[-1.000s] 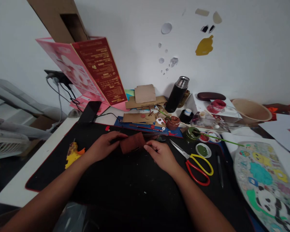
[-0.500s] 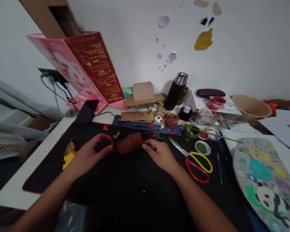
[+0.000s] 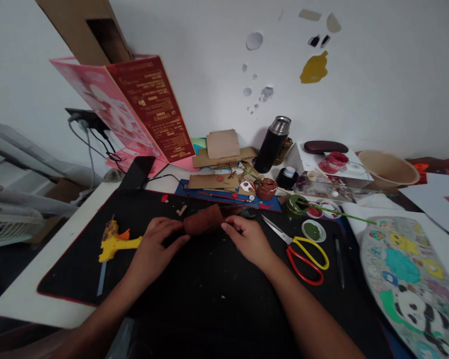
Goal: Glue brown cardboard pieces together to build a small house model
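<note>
A brown rolled piece of painted cardboard (image 3: 204, 220) lies on the black desk mat (image 3: 194, 279). My left hand (image 3: 157, 242) rests at its left end, fingertips touching it. My right hand (image 3: 247, 239) pinches its right end between thumb and fingers. A small tan cardboard scrap (image 3: 181, 210) lies just beyond the roll. A yellow glue gun (image 3: 115, 242) lies on the mat to the left of my left hand.
Red and yellow scissors (image 3: 303, 249) lie right of my right hand, beside a green paint dish (image 3: 313, 230) and a pen (image 3: 338, 255). Behind stand a brown paint pot (image 3: 266, 188), a black flask (image 3: 271, 144), cardboard pieces (image 3: 222, 149) and a pink-red folder (image 3: 142, 112). A painted panda fan (image 3: 407, 279) lies at right.
My left hand drew back from the roll, then returned to its left end. The roll now looks more tightly curled. My right hand stayed at the right end.
</note>
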Available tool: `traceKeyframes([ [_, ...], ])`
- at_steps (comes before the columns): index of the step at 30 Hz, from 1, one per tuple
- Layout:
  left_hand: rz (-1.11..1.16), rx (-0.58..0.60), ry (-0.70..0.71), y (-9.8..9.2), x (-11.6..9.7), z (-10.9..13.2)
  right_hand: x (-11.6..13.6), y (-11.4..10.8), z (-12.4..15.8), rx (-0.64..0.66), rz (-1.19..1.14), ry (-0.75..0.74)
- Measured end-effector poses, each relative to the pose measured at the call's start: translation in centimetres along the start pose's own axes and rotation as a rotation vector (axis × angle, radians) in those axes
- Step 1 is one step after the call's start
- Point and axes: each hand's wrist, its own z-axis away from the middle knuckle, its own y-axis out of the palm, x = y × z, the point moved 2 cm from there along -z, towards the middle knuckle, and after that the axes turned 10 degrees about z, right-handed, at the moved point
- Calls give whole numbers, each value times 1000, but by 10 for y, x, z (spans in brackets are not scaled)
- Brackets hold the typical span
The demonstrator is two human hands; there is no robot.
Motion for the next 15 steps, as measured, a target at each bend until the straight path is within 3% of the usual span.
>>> traceKeyframes([
  [15, -17, 13, -21, 2, 5, 1, -1, 1, 0, -6, 13, -24],
])
